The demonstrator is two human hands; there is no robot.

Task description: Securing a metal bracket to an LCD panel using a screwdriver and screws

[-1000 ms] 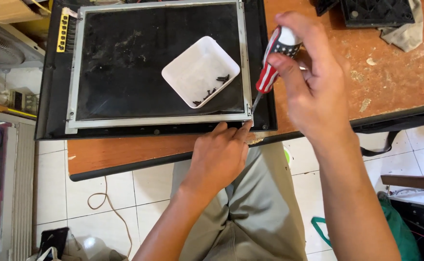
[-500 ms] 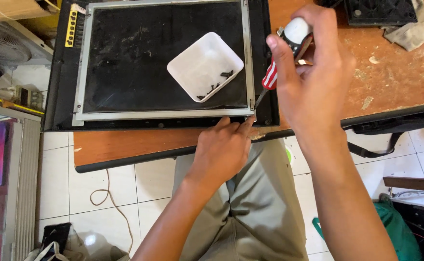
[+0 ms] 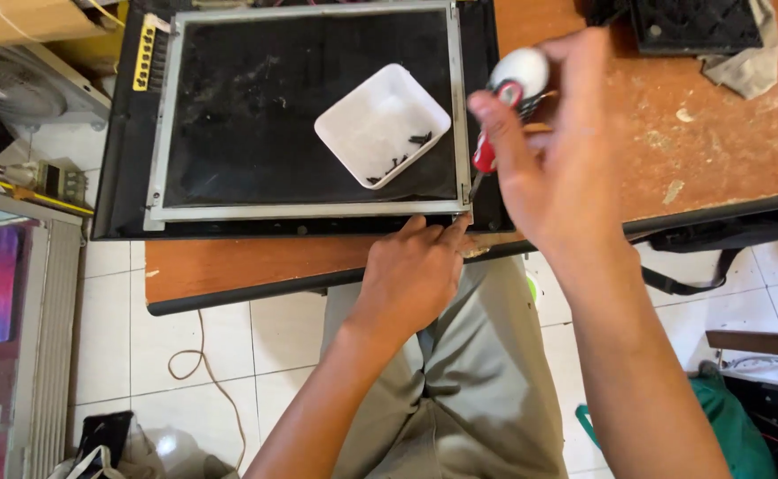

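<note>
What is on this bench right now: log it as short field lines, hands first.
left hand: left hand rests at the near right corner of the flat panel, fingertips by the screwdriver tip
right hand: right hand holds a red and white screwdriver upright over that corner
panel: dark screen in a metal frame, lying flat on the wooden table
on panel: white square dish with small dark screws

matt black panel (image 3: pixel 300 115) in dull grey metal frame (image 3: pixel 305 211); glossy white plastic dish (image 3: pixel 382 124); worn wooden table (image 3: pixel 726 142); smooth floor tiles (image 3: pixel 220 346).
</note>
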